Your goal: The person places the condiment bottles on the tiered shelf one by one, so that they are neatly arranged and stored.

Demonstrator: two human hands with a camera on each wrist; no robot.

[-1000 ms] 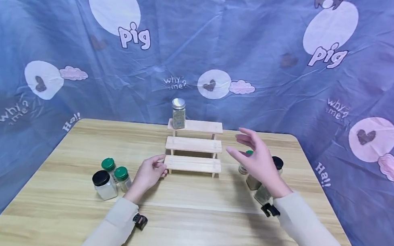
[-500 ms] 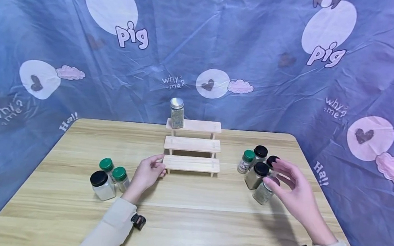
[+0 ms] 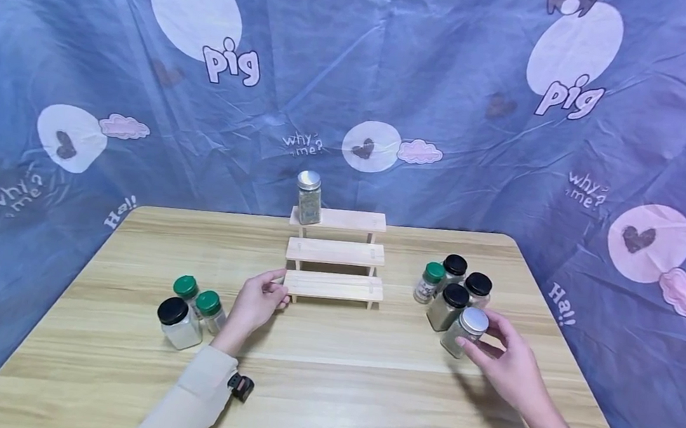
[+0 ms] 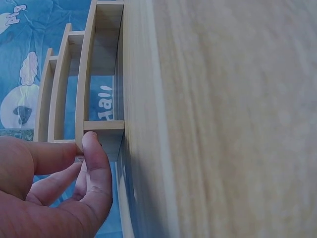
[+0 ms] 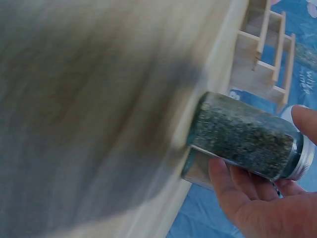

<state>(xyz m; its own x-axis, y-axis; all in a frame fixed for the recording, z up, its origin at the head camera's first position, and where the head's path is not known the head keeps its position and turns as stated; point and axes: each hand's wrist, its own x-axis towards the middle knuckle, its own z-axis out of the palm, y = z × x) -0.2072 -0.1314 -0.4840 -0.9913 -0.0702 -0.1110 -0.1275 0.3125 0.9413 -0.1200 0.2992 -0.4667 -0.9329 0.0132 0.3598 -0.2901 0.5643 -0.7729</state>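
A small three-step wooden rack (image 3: 333, 285) stands at the back of the table. My left hand (image 3: 258, 301) pinches the left end of its lowest step between thumb and finger, seen closely in the left wrist view. On the top step, at its left end, is an upright silver-lidded spice jar (image 3: 309, 203). At the right, my right hand (image 3: 510, 364) has its thumb and fingers round another silver-lidded spice jar (image 5: 242, 136) with dried green flakes inside. That jar stands upright on the table, at the front of a cluster of jars.
The cluster's other jars are a green-lidded one (image 3: 426, 286) and several black-lidded ones (image 3: 445, 312). Left of my left hand stand two green-lidded jars (image 3: 211, 312) and a black-lidded jar of white contents (image 3: 180, 328). A blue printed cloth (image 3: 309, 62) hangs behind the table (image 3: 321, 402).
My right hand has gone from beside the rack to the right-hand cluster and closed round the front silver-lidded jar. The left hand keeps its hold on the rack.
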